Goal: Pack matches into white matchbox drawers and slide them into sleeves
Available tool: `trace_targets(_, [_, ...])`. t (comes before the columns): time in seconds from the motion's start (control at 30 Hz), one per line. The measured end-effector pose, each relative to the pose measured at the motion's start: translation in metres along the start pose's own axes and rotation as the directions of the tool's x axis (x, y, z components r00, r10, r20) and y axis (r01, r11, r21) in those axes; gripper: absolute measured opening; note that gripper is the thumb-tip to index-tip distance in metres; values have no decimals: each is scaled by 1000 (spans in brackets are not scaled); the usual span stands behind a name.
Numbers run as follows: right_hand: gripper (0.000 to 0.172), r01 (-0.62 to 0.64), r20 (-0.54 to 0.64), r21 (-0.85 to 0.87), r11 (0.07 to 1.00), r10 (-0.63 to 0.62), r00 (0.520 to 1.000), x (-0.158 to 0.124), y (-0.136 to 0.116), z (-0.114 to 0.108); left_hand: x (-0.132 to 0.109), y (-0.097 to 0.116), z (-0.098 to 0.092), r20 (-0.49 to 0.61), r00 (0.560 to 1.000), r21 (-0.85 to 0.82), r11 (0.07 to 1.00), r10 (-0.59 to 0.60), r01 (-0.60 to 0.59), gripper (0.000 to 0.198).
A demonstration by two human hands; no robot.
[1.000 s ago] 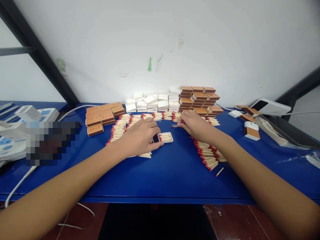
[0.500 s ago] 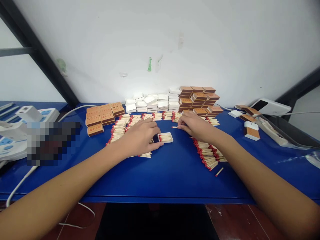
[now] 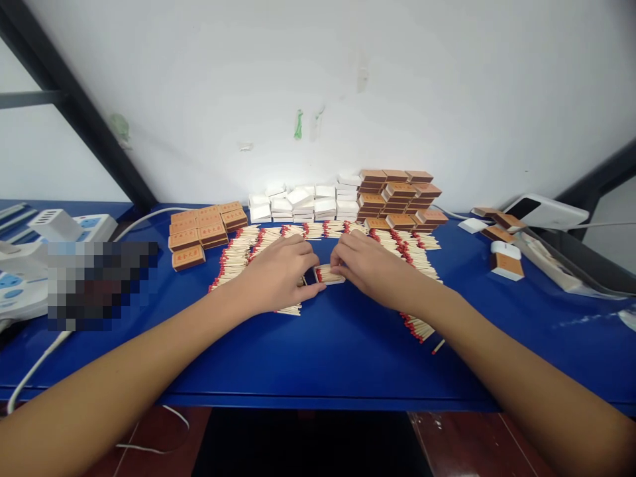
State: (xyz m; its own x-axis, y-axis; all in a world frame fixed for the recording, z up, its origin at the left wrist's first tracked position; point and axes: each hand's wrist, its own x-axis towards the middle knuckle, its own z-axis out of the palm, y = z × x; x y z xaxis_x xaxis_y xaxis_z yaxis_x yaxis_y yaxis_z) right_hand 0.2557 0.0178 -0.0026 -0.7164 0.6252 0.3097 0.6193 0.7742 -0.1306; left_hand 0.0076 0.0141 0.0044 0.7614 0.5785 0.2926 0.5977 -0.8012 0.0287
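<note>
My left hand (image 3: pixel 281 273) is closed around a half-open matchbox (image 3: pixel 311 275), thumb on the near side and fingers on the far side. Its white inner tray (image 3: pixel 340 281) sticks out to the right, holding a layer of red-headed matches (image 3: pixel 326 273). Over the tray's right end, my right hand (image 3: pixel 365 265) has thumb and forefinger pinched together at the matches; the match between them is mostly hidden. Loose matches (image 3: pixel 236 255) lie in rows to the left, behind and to the right of the hands.
Brown matchboxes (image 3: pixel 199 232) stand stacked at the left. White trays (image 3: pixel 298 202) and more brown matchboxes (image 3: pixel 397 199) are piled against the wall. On the right lie scattered boxes (image 3: pixel 507 265) and a white device (image 3: pixel 546 211). Power strips (image 3: pixel 94 228) and cables occupy the left side.
My right hand has moved left and nearer, from the rows of matches to the open tray, bringing a match with it. My left hand and the matchbox have stayed in place.
</note>
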Motion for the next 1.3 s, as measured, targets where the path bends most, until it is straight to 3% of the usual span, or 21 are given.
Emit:
trace_targets(0.1, [17,4,4,62,998,-4,1000,-1,0,-1,0,0,0,1,1000,-16,1000,-3,3,28])
trace_targets(0.2, [19,-52,-38,92,994,56,998,-4,18,-6,-1,1,-1,1,1000,-27,1000,-14,14,27])
trace_targets(0.33, [16,-208,-75,-29,978,205,976,-8,54,-6,-1,2,-1,16,1000,-32,999,-26,27,29])
trace_targets(0.47, [16,-255,-34,-70,964,253,967,-9,72,-1,-1,1,-1,12,1000,-46,999,-24,24,28])
trace_targets(0.73, [23,-230,-51,-50,972,228,972,-8,74,6,-1,0,-2,-29,1000,-45,999,-4,3,28])
trace_targets(1.07, [21,-235,-34,-56,970,233,972,-8,81,9,-1,0,0,-37,999,-45,999,12,-14,27])
trace_targets(1.17, [20,-230,-47,-16,973,229,972,-8,71,6,-2,-1,1,-34,999,-46,999,11,-13,26])
trace_targets(1.3, [19,-165,-57,85,983,170,984,-5,39,-4,-2,-2,1,-26,1000,-28,1000,0,-1,28])
